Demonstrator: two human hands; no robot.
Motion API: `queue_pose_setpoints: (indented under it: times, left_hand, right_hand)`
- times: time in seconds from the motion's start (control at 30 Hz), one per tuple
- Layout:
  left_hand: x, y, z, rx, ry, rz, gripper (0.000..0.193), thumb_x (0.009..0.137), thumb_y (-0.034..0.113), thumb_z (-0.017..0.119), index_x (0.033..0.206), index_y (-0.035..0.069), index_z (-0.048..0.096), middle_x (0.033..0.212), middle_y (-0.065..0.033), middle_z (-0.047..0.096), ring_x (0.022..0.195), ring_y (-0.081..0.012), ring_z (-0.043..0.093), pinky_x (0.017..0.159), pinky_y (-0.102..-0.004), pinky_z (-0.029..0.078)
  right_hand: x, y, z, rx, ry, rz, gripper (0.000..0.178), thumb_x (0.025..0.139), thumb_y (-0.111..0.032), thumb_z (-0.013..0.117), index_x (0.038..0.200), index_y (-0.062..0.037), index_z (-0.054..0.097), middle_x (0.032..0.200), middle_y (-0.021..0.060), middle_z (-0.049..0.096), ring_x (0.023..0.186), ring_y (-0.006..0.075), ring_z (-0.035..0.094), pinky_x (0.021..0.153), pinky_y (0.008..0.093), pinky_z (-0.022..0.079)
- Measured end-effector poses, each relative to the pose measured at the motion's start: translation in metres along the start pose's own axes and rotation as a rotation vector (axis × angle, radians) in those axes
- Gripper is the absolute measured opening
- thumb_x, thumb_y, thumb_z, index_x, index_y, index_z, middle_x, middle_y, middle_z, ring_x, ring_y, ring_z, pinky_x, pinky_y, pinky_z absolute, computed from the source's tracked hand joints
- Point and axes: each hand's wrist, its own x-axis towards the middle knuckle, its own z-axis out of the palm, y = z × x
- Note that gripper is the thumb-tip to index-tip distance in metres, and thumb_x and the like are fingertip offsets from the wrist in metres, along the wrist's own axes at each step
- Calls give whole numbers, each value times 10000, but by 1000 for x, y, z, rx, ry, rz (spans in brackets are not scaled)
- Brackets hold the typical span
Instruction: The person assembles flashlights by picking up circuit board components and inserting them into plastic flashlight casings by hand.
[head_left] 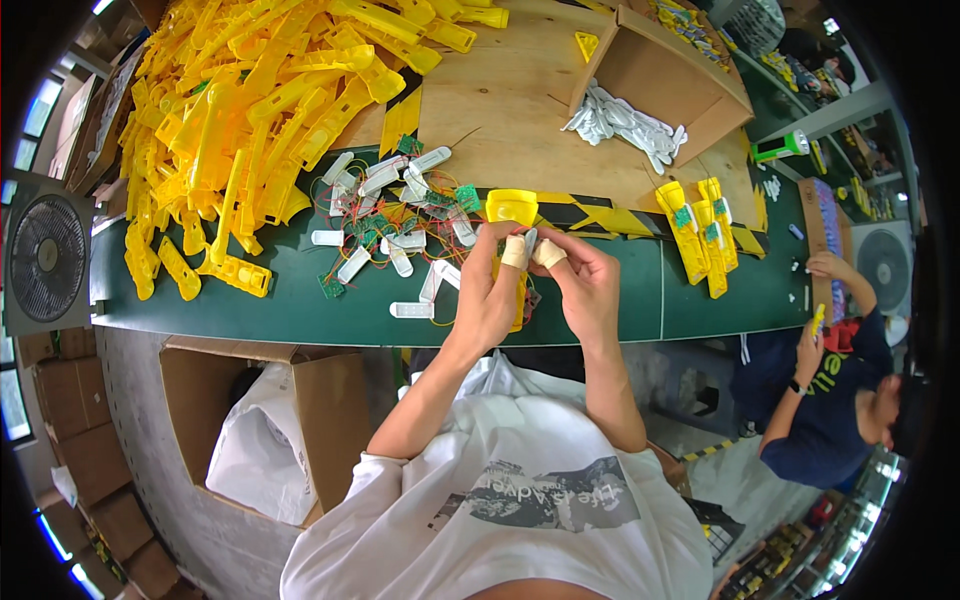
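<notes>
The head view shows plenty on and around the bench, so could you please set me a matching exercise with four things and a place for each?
Things:
1. yellow pile
2. pale pieces
3. white bag
4. yellow part

Places:
A. inside the open floor box
B. between the left hand and the right hand
C. at the mouth of the bench box
D. on the left of the bench, toward its far side

Right pairs: 1-D; 2-C; 3-A; 4-B.
</notes>
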Motion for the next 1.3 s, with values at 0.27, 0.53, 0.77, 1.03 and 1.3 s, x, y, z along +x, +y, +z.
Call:
queue_pose_setpoints:
  times: [0.27,0.53,0.77,1.03,1.3]
  left_hand:
    - [-8,16,4,354,-116,240,542,1062,434,266,1247,-11,513,1045,-172,545,886,-262,581,780,-365,462]
    - [-11,13,6,349,-86,299,343,1021,202,375,1269,-5,490,1033,-213,532,726,-373,595,633,-440,480]
    - [-8,5,10,382,-30,310,325,988,162,438,1263,-2,497,1061,-237,533,787,-430,601,672,-480,490]
    - [-8,9,6,622,-33,367,360,992,223,417,1266,5,500,1036,-225,540,736,-392,602,651,-452,492]
    - [-3,5,-9,150,-69,121,443,1077,372,291,1307,21,434,1010,-128,597,641,-138,593,545,-278,490]
  right_hand:
    - [-8,-9,-3,-298,56,-24,292,837,15,713,1115,86,660,942,112,723,843,118,691,763,248,566]
    - [-1,-4,-19,-166,-1,40,277,797,18,747,1055,83,669,918,106,720,819,125,691,747,247,566]
    - [-15,-12,0,-429,127,-164,258,787,19,744,1033,40,671,918,96,720,822,145,700,766,277,569]
    - [-16,-9,2,-397,171,-190,263,799,24,718,1055,51,664,946,96,718,851,144,695,790,269,558]
    - [-5,3,-24,155,-93,127,267,862,3,687,1118,70,645,1017,108,707,903,131,679,821,257,550]
